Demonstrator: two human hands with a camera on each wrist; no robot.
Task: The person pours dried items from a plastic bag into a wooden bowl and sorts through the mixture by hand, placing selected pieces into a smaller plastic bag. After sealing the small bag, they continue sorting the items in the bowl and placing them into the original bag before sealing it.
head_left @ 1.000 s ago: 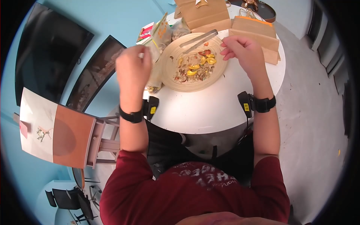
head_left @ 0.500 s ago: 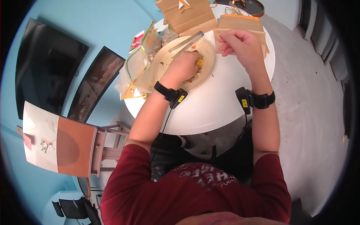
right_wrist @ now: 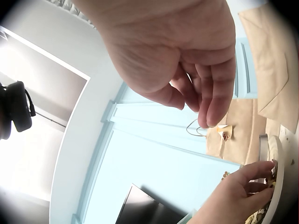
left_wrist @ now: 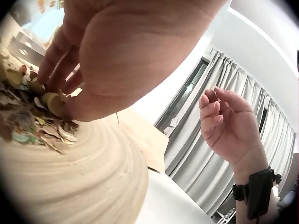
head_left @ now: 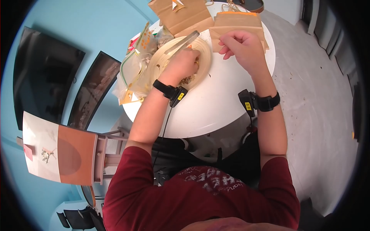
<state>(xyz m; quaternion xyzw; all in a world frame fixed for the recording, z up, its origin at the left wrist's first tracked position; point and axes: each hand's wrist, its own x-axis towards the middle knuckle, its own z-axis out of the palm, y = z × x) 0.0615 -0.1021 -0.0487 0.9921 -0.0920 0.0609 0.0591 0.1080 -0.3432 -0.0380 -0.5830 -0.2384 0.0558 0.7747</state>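
The left hand (head_left: 183, 65) reaches down into a round pale wooden plate (head_left: 207, 57). In the left wrist view, its thumb and fingers pinch a yellowish, round-ended piece (left_wrist: 55, 105) among dry brown flakes (left_wrist: 51, 132) on the plate (left_wrist: 103, 172). Metal tongs (head_left: 190, 39) lie across the plate's far side, just beyond that hand. To the right of the plate, the right hand (head_left: 244, 52) hovers with loosely bent fingers and nothing in them; the right wrist view shows this hand (right_wrist: 182, 60) with its fingertips hanging in the air.
Clear zip bags (head_left: 133, 73) stand left of the plate. Two brown paper bags (head_left: 187, 19) (head_left: 239, 24) are at the back of the round white table (head_left: 208, 111). A stand with a picture board (head_left: 75, 154) is on the left beside the table.
From above the bags at the left, the left hand has moved right and down into the plate, where it stays. The right hand remains raised near the paper bag. The head view has shifted slightly.
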